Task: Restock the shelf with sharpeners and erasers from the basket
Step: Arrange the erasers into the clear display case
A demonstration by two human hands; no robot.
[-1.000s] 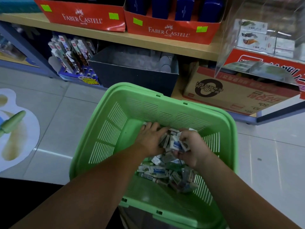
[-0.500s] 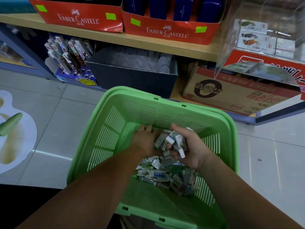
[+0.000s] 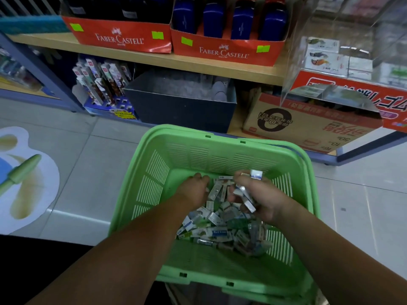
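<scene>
A green plastic basket [image 3: 176, 164] sits in front of me, below the shelf. A loose heap of small boxed erasers and sharpeners [image 3: 220, 230] lies in its bottom. My right hand [image 3: 262, 199] is raised a little above the heap and grips a bunch of small white and blue boxes [image 3: 246, 194], one sticking up above the fingers. My left hand [image 3: 193, 190] reaches down into the heap, fingers curled among the boxes; what it holds is hidden.
A wooden shelf [image 3: 220, 67] carries two red Faber-Castell trays [image 3: 226, 49]. Below stand a dark bin [image 3: 180, 106], a rack of carded items [image 3: 101, 82] and a brown carton [image 3: 308, 126]. A clear acrylic case [image 3: 343, 51] is at the right.
My right hand has lifted higher with its bunch of small boxes. My left hand stays low in the heap. The view has tilted up slightly toward the shelf.
</scene>
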